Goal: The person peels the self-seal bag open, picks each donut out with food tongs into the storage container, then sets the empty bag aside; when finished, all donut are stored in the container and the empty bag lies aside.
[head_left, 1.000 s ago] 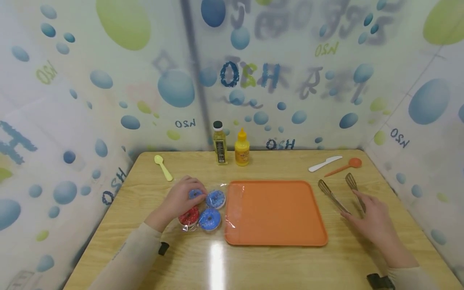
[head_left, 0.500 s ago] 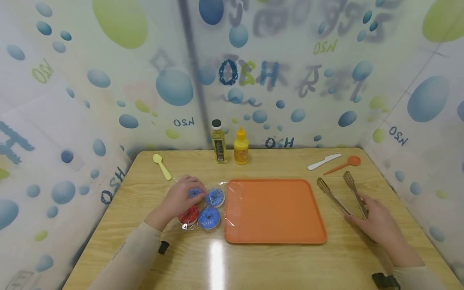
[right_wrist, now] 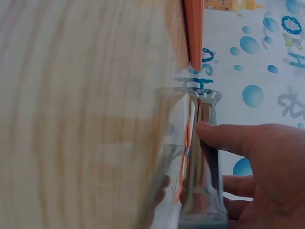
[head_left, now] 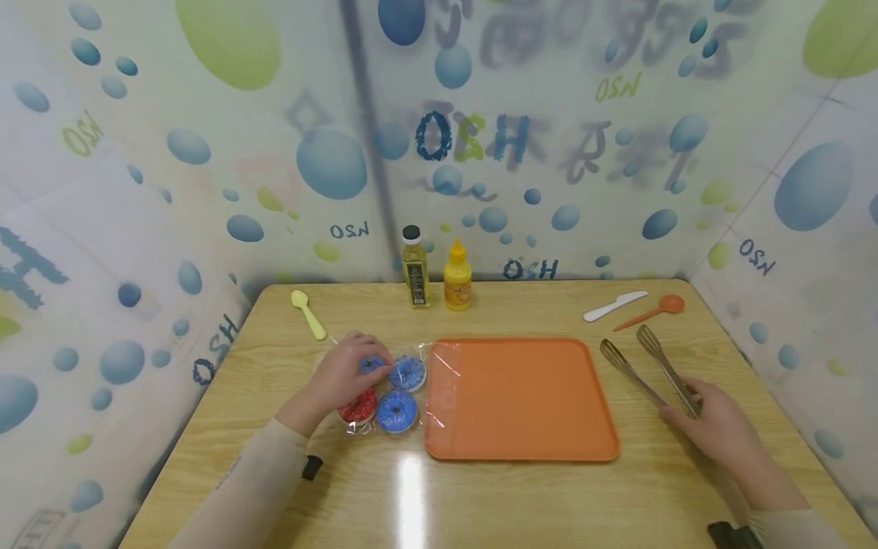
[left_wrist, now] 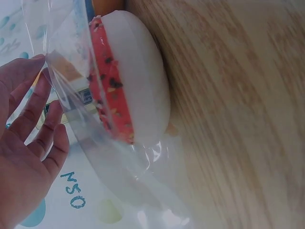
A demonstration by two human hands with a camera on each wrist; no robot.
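Note:
My left hand (head_left: 343,374) is over a clear plastic bag (left_wrist: 152,164) at the left of the table, thumb and fingertips pinching its film in the left wrist view. Inside lie a red sprinkled donut (head_left: 358,406) and several blue ones, such as the front blue donut (head_left: 396,412); another is partly hidden by the fingers. The bag's right end overlaps an orange tray (head_left: 528,400). To the tray's right, my right hand (head_left: 716,427) grips metal tongs (head_left: 675,380), thumb on one arm and fingers at the other. Their slotted ends stand apart, pointing away from me.
A green-capped oil bottle (head_left: 415,271) and a yellow squeeze bottle (head_left: 457,278) stand at the back edge. A pale yellow spoon (head_left: 310,316) lies back left; a white knife (head_left: 615,306) and an orange spoon (head_left: 655,311) lie back right. Patterned walls (head_left: 549,152) enclose the table.
The right hand has shifted slightly right, and the tongs' ends have come closer together. The left hand keeps its place at the bag.

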